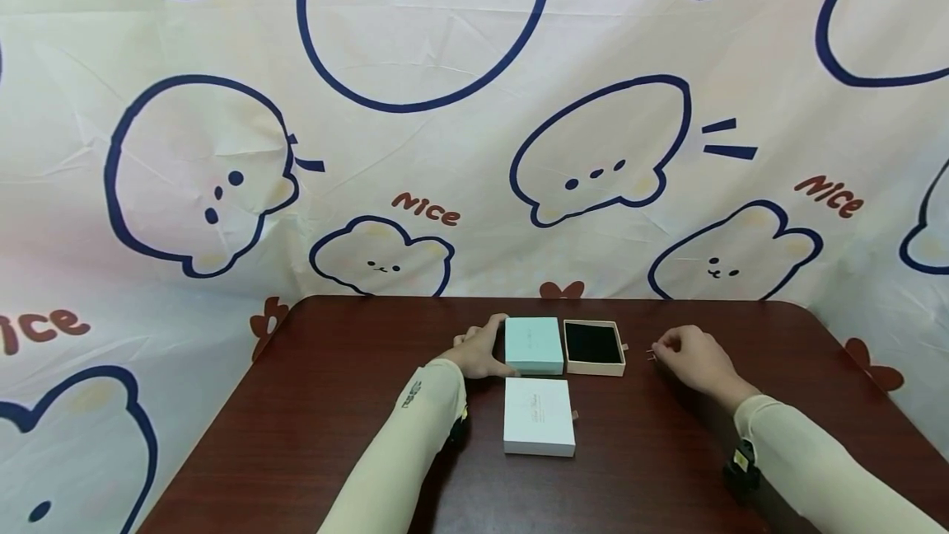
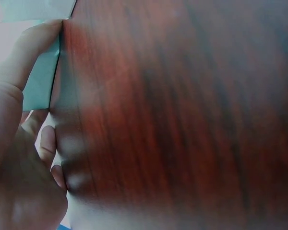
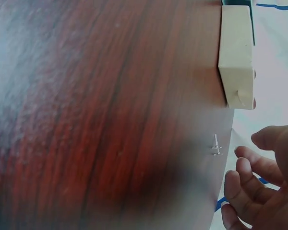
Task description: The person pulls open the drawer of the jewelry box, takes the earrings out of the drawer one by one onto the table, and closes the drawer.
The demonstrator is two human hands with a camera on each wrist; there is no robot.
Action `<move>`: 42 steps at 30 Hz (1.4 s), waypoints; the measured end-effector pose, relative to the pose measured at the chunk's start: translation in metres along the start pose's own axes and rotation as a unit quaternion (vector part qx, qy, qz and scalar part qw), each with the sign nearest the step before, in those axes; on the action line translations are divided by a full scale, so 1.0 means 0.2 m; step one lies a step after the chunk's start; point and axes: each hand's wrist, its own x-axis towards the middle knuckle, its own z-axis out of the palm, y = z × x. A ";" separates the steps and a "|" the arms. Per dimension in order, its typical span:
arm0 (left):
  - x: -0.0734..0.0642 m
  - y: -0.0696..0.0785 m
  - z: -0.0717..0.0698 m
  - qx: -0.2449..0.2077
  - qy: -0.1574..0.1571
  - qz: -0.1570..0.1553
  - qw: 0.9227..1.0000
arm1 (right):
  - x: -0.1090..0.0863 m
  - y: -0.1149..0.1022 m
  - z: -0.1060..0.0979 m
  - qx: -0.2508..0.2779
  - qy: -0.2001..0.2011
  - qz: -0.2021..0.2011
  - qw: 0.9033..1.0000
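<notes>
Approach from the left to the mint-green box point(image 1: 534, 346) was blocked by the left hand point(image 1: 478, 350), and its near side was obstructed by the white box point(image 1: 539, 419) just in front. Only a thin slit was left between it and the black-lined tray point(image 1: 594, 344). A wider passage was offered between the tray and the right hand point(image 1: 693, 359), interrupted by small pin-like metal pieces point(image 3: 216, 147). Broad room was given across the wooden tabletop point(image 1: 296, 435), bounded behind by the printed curtain point(image 1: 423, 155).

Pale cream long sleeves point(image 1: 396, 452), dark marking point(image 1: 411, 395) on the left, black wrist devices point(image 1: 741, 468).
</notes>
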 end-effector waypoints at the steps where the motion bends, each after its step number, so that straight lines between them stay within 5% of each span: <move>1: 0.00 0.00 0.00 0.001 0.000 0.000 1.000 | 0.00 -0.01 0.00 -0.001 0.001 0.000 1.000; 29: 0.00 0.00 -0.01 0.001 0.006 -0.003 1.000 | 0.04 -0.17 0.00 0.003 0.009 -0.039 0.999; 42: -0.01 0.01 0.00 -0.001 0.003 -0.004 1.000 | 0.04 -0.19 0.06 -0.002 0.000 -0.010 1.000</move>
